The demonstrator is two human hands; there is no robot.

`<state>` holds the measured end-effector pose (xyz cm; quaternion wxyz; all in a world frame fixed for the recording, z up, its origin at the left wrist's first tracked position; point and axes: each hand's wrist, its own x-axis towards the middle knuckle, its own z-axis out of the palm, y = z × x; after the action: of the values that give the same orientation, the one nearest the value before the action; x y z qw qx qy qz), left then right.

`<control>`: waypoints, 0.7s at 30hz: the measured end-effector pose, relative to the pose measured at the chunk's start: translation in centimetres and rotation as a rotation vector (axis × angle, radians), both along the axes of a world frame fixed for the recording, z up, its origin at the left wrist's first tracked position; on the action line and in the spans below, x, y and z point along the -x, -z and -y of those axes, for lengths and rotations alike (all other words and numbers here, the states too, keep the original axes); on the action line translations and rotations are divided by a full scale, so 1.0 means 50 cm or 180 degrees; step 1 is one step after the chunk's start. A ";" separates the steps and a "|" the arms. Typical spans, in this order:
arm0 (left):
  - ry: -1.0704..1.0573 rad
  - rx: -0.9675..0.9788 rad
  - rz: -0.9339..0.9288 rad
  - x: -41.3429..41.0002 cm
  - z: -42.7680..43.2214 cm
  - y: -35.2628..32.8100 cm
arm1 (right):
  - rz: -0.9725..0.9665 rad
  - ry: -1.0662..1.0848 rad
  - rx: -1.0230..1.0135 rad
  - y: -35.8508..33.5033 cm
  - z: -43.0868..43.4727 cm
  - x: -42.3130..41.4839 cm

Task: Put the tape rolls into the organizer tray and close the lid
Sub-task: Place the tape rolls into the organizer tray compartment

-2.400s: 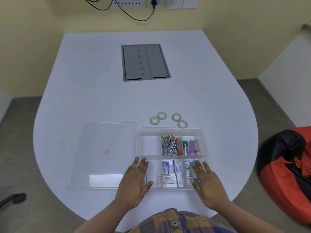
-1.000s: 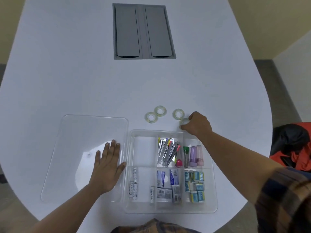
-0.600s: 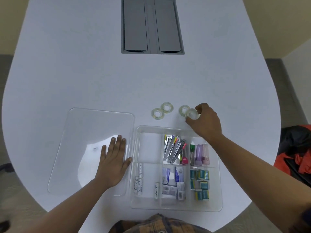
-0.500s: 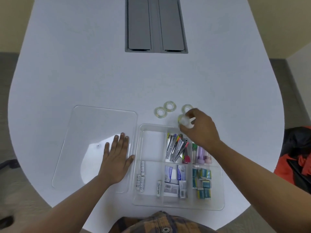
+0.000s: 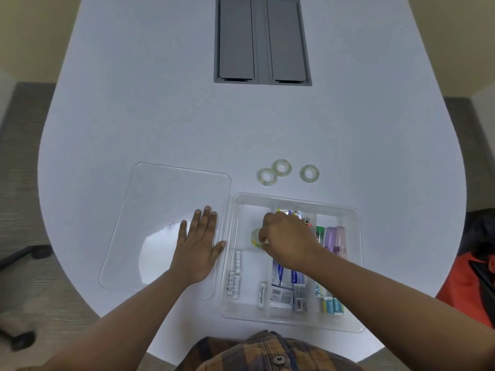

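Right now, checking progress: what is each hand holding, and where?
Right hand pinches a tape roll by its rim over the tray; left hand holds nothing.

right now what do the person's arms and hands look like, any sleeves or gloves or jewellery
Both forearms are bare up to the frame edge, with no sleeves showing on them. The left hand and the right hand wear no gloves, and no rings, watch or bracelet show on the visible sides. The only clothing in view is a brown, orange and navy plaid shirt with a metal snap button at the bottom edge.
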<state>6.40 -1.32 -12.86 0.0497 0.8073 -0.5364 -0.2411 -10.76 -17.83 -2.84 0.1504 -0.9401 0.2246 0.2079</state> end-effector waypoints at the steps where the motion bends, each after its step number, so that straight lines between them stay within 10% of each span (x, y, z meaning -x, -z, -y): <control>1: -0.0001 0.0001 0.0010 0.000 0.000 0.001 | -0.0117 -0.0116 0.0098 0.001 0.001 -0.005; 13: -0.0022 0.0055 -0.0009 0.001 0.000 0.002 | -0.0339 -0.0387 0.0371 0.032 -0.003 -0.016; 21: -0.0011 0.0009 -0.0012 0.001 0.000 -0.001 | 0.0345 0.0721 -0.0564 0.015 0.014 0.009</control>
<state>6.33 -1.31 -12.81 0.0522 0.8077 -0.5352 -0.2418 -11.19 -18.51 -3.57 0.2671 -0.9016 0.3016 0.1575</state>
